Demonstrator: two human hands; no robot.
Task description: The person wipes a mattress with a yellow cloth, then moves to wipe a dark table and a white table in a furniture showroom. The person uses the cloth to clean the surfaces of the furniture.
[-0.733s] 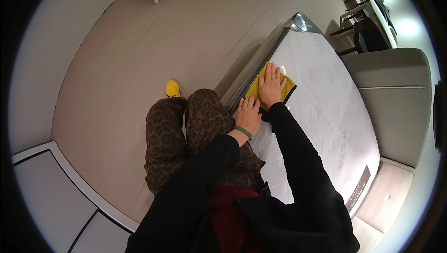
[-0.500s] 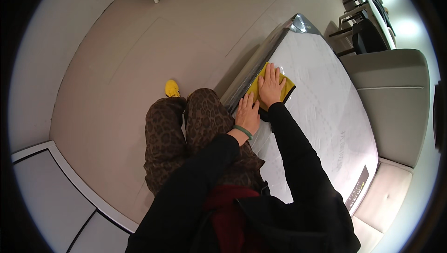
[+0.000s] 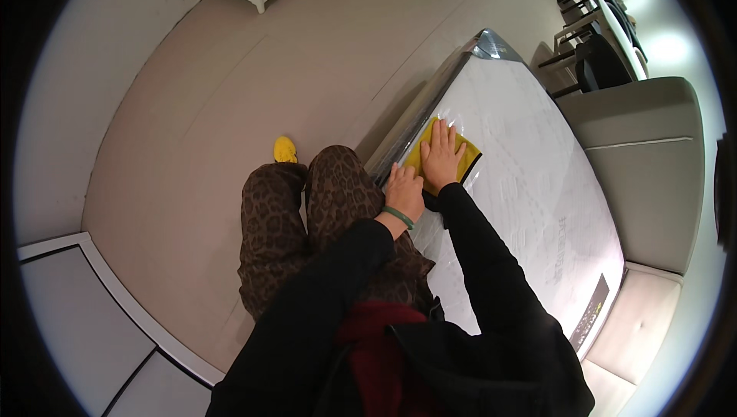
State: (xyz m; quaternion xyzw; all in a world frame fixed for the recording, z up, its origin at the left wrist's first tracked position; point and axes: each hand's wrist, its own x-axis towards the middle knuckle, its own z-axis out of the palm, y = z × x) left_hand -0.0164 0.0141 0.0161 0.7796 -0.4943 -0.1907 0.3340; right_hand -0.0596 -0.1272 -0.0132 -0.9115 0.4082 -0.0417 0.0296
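- Two hands rest at the near left edge of a plastic-wrapped white mattress [image 3: 530, 186].
- The right hand [image 3: 441, 157] lies flat, fingers spread, pressing on a yellow cloth [image 3: 464, 157] just inside that edge.
- The cloth has a dark border and shows on both sides of the hand.
- The left hand [image 3: 404, 193], with a green bracelet [image 3: 398, 217] at its wrist, sits on the mattress edge beside the cloth, fingers loosely curled, gripping nothing visible.
- A dark rectangular label [image 3: 589, 319] lies near the mattress's near right corner.
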